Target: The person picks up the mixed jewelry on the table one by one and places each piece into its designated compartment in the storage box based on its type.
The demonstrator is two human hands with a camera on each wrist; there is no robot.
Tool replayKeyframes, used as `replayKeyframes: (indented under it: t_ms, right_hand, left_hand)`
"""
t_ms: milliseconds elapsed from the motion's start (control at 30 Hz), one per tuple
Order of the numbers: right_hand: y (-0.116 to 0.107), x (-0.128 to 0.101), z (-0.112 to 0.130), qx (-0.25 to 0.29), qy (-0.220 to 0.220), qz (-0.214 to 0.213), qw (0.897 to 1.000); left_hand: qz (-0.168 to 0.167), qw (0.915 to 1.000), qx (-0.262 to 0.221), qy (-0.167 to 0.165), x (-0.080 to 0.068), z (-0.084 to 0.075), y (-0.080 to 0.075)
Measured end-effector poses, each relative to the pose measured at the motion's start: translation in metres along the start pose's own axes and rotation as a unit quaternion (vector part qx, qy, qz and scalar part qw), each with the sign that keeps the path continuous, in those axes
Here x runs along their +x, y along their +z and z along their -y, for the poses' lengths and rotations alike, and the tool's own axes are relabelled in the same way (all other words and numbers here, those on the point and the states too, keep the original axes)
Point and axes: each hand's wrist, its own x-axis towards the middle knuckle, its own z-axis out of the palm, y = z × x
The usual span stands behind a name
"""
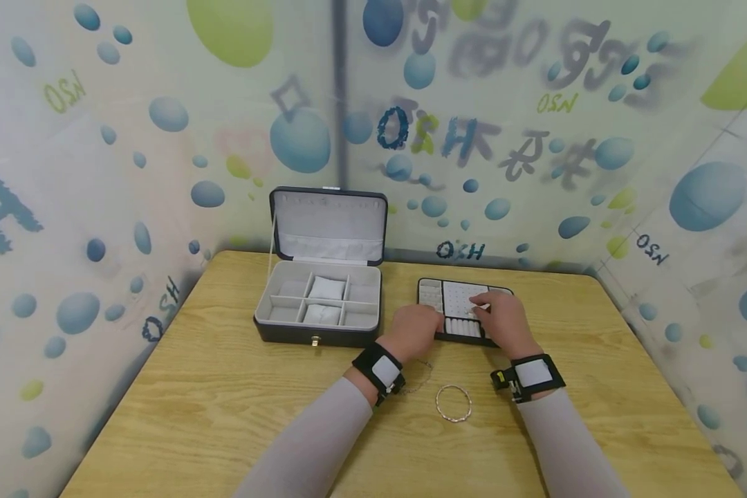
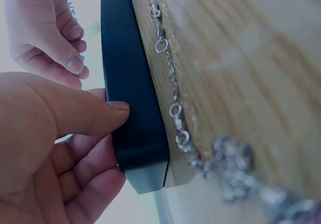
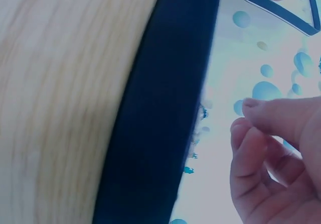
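A black jewellery tray with a dotted white panel and ring rolls lies on the wooden table. My left hand grips its front left corner. Its thumb presses the tray's dark side wall, and the fingers curl beneath. My right hand hovers over the dotted panel with thumb and forefinger pinched together on something small and pale, too tiny to identify. The tray's dark edge runs beside that hand. A silver chain lies against the tray's front.
An open black jewellery box with grey compartments and a raised lid stands left of the tray. A silver bangle and the chain lie between my wrists. Printed partition walls close in the table on three sides.
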Motion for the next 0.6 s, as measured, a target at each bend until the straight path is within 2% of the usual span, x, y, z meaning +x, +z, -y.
replayKeyframes:
  t_ms: [433,600]
  right_hand:
    - [-0.008,-0.006,0.012,-0.028,-0.013,0.002,1.000]
    - [-0.017,-0.008,0.021,-0.051,-0.021,0.024,0.998]
  left_hand:
    - [-0.006,1.0000,-0.002,0.000,0.000,0.000,0.001]
    - [-0.011,0.9999,0.003,0.000,0.001,0.000,0.002]
